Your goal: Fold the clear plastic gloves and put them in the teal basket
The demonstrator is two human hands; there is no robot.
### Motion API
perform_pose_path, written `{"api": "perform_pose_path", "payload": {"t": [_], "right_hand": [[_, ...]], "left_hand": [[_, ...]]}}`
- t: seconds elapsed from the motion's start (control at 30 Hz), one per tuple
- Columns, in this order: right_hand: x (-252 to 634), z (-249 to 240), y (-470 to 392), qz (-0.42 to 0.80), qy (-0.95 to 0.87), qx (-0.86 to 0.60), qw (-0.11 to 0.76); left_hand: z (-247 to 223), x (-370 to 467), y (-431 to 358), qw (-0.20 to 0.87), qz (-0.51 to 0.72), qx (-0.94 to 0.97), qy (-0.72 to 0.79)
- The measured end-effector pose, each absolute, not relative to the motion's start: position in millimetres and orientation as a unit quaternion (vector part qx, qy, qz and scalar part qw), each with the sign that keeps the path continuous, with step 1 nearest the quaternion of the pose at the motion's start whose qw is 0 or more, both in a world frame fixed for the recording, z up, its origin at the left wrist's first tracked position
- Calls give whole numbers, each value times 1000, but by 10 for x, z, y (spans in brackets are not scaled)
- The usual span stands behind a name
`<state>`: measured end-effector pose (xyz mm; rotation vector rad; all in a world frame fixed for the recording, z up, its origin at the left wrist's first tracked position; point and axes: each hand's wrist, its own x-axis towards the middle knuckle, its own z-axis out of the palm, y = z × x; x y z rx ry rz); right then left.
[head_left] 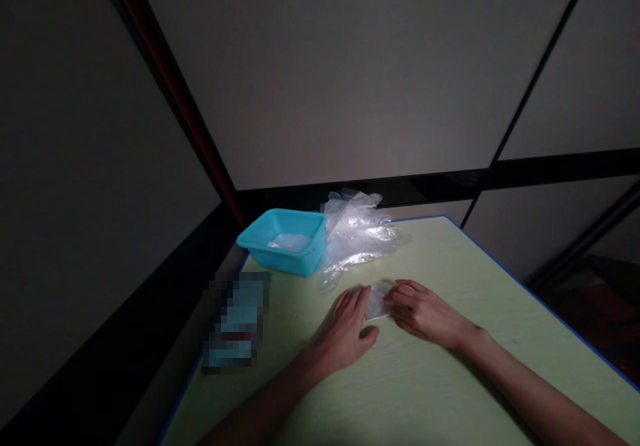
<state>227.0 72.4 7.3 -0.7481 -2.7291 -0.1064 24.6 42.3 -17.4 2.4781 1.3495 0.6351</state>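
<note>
On the table between my hands lies a small, flat square of clear plastic [376, 305], which looks like a folded disposable glove. My left hand [347, 329] rests along its left edge, fingers stretched out and thumb apart. At the right edge, my right hand [419, 311] has its fingers curled onto the folded glove; the fingertips partly cover it. Beyond my hands is a loose, shiny pile of clear disposable plastic gloves [357, 233], with finger shapes showing at its edges. A turquoise plastic basket [287, 259] stands left of the pile, with a flat piece of clear plastic inside.
The pale green table [430, 393] has a blue edge. A pixelated flat object [237, 323] lies near the table's left edge. Grey panels [360, 79] with dark strips rise behind the table and on the left. Dark items stand at the far right.
</note>
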Motion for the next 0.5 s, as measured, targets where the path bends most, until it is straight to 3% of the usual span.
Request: {"api": "perform_pose_path", "payload": {"t": [0.17, 0.37, 0.5], "right_hand": [[2275, 98, 701, 128, -918, -302, 225], [2176, 51, 701, 388, -733, -396, 394], [2090, 10, 709, 479, -653, -411, 419]], "left_hand": [[-127, 261, 423, 168, 307, 815, 462], [-146, 320, 543, 414, 468, 633, 457], [-178, 348, 628, 483, 471, 587, 449]]}}
